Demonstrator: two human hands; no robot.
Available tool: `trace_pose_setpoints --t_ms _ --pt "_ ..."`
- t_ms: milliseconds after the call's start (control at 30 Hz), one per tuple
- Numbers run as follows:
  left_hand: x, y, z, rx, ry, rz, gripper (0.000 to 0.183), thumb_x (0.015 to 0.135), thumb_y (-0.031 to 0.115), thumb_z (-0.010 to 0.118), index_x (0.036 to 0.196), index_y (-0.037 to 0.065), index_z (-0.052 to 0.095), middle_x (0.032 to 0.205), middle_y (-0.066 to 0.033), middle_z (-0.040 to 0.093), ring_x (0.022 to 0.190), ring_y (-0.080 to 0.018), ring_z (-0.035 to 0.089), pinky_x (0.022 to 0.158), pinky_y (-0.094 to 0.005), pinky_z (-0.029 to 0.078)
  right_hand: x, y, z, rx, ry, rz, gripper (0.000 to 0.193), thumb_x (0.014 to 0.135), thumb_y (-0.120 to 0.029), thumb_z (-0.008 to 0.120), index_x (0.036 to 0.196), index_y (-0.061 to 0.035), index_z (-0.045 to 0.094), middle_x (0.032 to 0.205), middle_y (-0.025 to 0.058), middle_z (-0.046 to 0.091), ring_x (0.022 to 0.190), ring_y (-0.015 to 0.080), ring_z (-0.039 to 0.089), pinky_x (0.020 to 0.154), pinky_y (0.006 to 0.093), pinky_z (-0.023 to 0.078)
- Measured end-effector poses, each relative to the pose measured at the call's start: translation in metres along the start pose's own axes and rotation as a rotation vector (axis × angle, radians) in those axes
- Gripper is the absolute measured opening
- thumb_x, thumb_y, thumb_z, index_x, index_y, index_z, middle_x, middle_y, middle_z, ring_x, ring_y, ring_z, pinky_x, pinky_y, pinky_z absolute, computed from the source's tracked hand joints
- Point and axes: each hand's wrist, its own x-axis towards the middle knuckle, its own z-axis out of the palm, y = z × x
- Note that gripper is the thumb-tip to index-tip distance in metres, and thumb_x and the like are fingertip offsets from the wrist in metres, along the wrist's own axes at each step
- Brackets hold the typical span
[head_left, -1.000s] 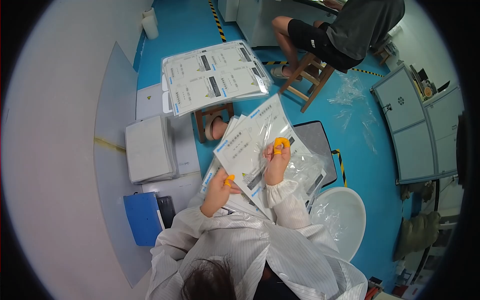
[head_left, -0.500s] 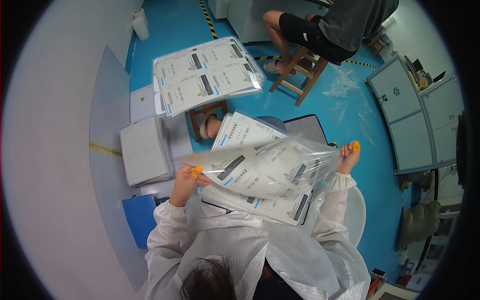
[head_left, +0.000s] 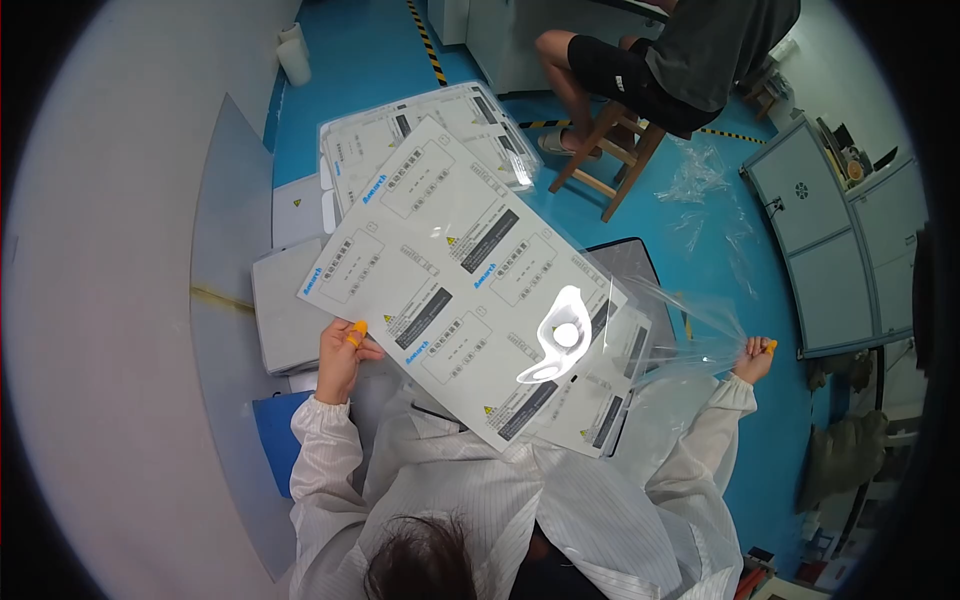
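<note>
My left hand (head_left: 343,362), an orange finger cover on one finger, pinches the left edge of a large glossy printed label sheet (head_left: 450,270). The sheet is raised and tilted over my lap, with a bright glare on its right part. Out to the right, my right hand (head_left: 755,362), also with an orange finger cover, grips clear plastic film (head_left: 700,320). The film stretches from the sheet's right side to that hand. More printed sheets (head_left: 608,400) lie under the raised one on my lap, partly hidden.
Beyond the raised sheet stands another stack of printed sheets (head_left: 490,130). Pale sheets (head_left: 285,310) are piled at the left near a clear panel (head_left: 225,260). A person (head_left: 660,80) sits on a wooden stool (head_left: 620,155). Loose film (head_left: 695,175) lies on the blue floor, left of grey cabinets (head_left: 800,190).
My right hand has moved right and down, drawing the film off to the side. The sheet's printed face now shows more plainly, raised and turned. My left hand has shifted slightly left.
</note>
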Motion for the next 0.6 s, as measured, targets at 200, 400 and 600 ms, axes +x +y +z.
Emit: trace_pose_setpoints --t_ms 200,400,600 --pt "-0.02 -0.026 0.02 -0.119 0.123 0.128 0.019 0.088 -0.002 0.037 0.104 -0.003 0.048 0.085 -0.0109 0.056 0.057 -0.0167 0.06 0.053 -0.0244 0.054 0.025 -0.054 -0.066 0.036 0.074 -0.073 0.034 0.096 -0.021 0.031 0.066 -0.0065 0.038 0.057 0.001 0.033 0.043 0.0096 0.024 0.04 0.0234 0.024" --pt "-0.027 -0.063 0.069 -0.336 0.247 0.359 0.03 0.089 -0.003 0.034 0.118 0.001 0.04 0.101 -0.0083 0.052 0.078 -0.0156 0.058 0.071 -0.0272 0.054 0.02 -0.085 -0.154 0.101 0.012 -0.063 0.033 0.096 -0.021 0.035 0.066 -0.0068 0.039 0.058 0.0006 0.033 0.043 0.0088 0.024 0.039 0.0228 0.024" --pt "-0.013 -0.042 0.125 -0.459 0.213 0.476 0.031 0.089 -0.005 0.031 0.119 0.0 0.036 0.114 -0.0132 0.047 0.096 -0.0283 0.056 0.083 -0.0383 0.052 -0.054 -0.102 -0.181 0.127 -0.053 -0.093 0.03 0.095 -0.02 0.039 0.068 -0.0068 0.039 0.06 0.0 0.034 0.043 0.0072 0.025 0.039 0.0213 0.023"
